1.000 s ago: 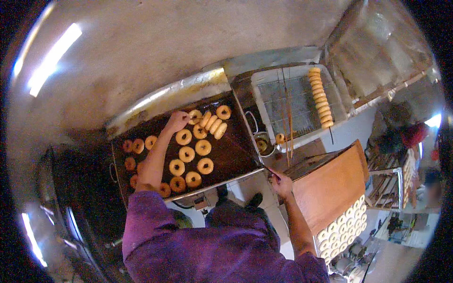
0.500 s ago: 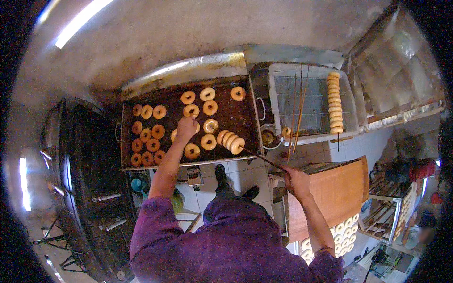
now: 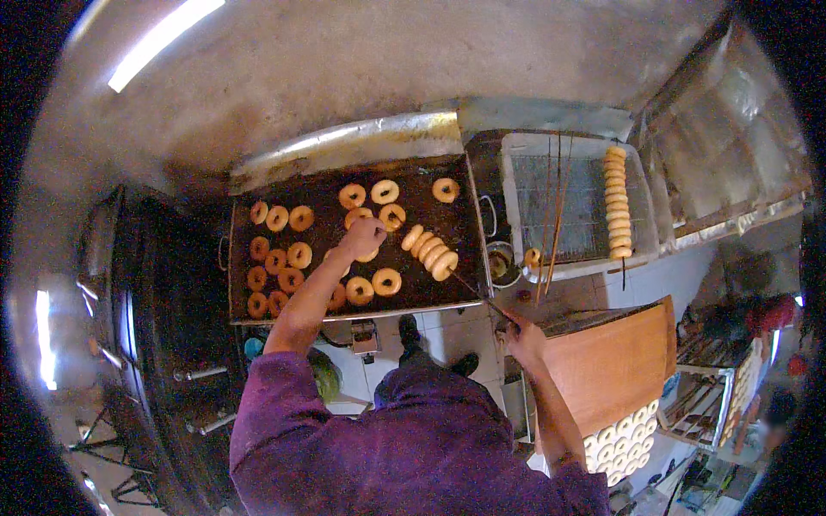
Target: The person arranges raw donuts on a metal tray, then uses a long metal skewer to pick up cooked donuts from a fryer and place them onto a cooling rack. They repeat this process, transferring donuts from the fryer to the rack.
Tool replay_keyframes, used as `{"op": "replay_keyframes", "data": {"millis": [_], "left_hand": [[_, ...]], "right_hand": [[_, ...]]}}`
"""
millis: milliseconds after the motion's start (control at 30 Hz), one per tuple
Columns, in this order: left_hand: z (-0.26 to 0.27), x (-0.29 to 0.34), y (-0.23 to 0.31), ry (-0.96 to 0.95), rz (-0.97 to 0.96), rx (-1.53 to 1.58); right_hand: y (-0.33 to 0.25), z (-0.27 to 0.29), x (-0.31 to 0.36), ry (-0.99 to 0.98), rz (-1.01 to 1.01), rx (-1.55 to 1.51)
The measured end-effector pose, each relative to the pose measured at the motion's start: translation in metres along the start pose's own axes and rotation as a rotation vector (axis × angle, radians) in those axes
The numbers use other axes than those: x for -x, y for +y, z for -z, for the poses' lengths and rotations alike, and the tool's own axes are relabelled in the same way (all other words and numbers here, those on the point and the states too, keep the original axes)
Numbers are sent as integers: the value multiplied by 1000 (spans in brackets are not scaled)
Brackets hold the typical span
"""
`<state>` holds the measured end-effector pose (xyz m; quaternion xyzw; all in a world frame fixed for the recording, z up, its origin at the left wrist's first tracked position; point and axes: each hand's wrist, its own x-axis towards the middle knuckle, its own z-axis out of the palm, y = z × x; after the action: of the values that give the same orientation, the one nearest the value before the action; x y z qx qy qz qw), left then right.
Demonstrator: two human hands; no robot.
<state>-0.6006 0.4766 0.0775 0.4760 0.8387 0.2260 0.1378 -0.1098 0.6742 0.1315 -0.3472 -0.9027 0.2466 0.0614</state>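
Note:
My right hand (image 3: 527,340) grips the handle end of a thin skewer (image 3: 469,284) that slants up to the left. Several golden ring doughnuts (image 3: 435,256) are threaded in a row along it, over the dark oil of a wide rectangular fryer (image 3: 344,316). My left hand (image 3: 366,236) is over the middle of the fryer with its fingers closed. They are close to other doughnuts, and what they hold, if anything, is hidden. More doughnuts lie to the left, such as one pale-ringed doughnut (image 3: 387,281) and a browner doughnut (image 3: 291,279).
A wire-racked draining tray (image 3: 520,206) to the right bears loose skewers (image 3: 557,206) and a full skewer of doughnuts (image 3: 618,202). A small metal bowl (image 3: 501,265) sits between tray and fryer. Nearer are a brown board (image 3: 602,361) and rows of pale dough rings (image 3: 624,443). Dark oven-like cabinet (image 3: 155,327) left.
The row on the skewer looks one doughnut longer, and a loose doughnut beside its tip is gone. My left hand has shifted slightly right, my right hand slightly left. The whole view has shifted a little.

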Motion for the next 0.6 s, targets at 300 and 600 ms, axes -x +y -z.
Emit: {"op": "replay_keyframes", "data": {"millis": [300,600], "left_hand": [[1,-54,-109,-175,84,-186],[27,-67,-87,-23,-132,34]], "right_hand": [[-13,-12,-17,-92,-61,52],[-56,-52,-51,25,-58,47]]}}
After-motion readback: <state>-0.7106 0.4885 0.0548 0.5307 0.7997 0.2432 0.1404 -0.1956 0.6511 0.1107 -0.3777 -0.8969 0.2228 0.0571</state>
